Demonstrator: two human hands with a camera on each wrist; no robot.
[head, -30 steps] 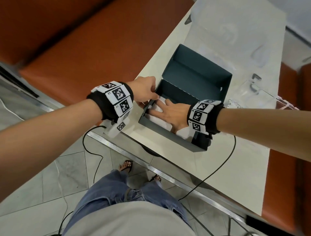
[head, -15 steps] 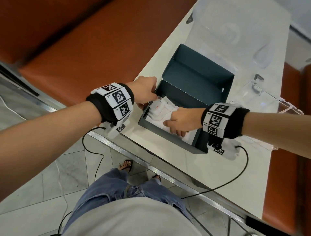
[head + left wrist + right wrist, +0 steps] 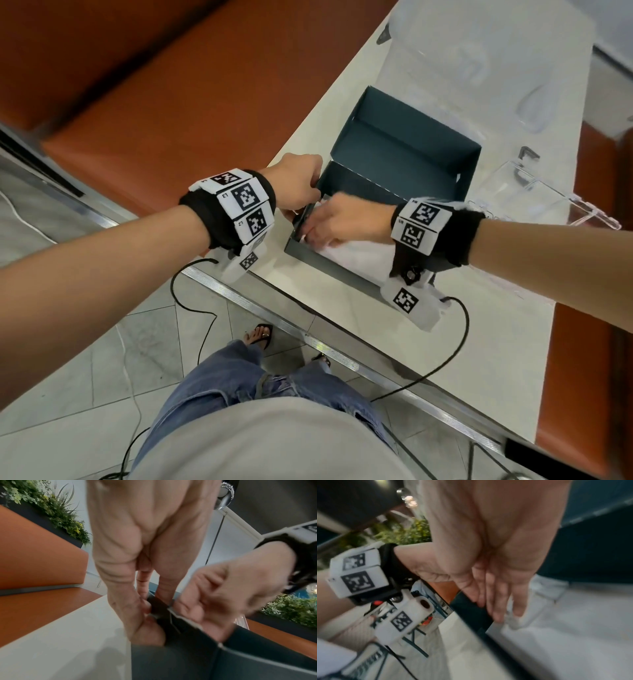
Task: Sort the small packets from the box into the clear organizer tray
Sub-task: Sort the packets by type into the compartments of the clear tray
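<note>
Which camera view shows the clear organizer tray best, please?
The head view: the clear organizer tray lies on the table beyond the right hand, whole but faint. Neither wrist view shows it at all.

"L3" and "L2" on the left wristband's marker tiles (image 3: 244,205)

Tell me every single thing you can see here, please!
box: one, dark teal, open on the table, lid up
packets: count unclear, white, inside the box
organizer tray: one, clear, on the table right of the box
table: one, white
benches: orange, on both sides of the table
cables: black, hanging from the wrist cameras
plants: green, behind the bench
left hand: grips the box's left wall
right hand: inside the box, fingers reaching the packets by that wall
</note>
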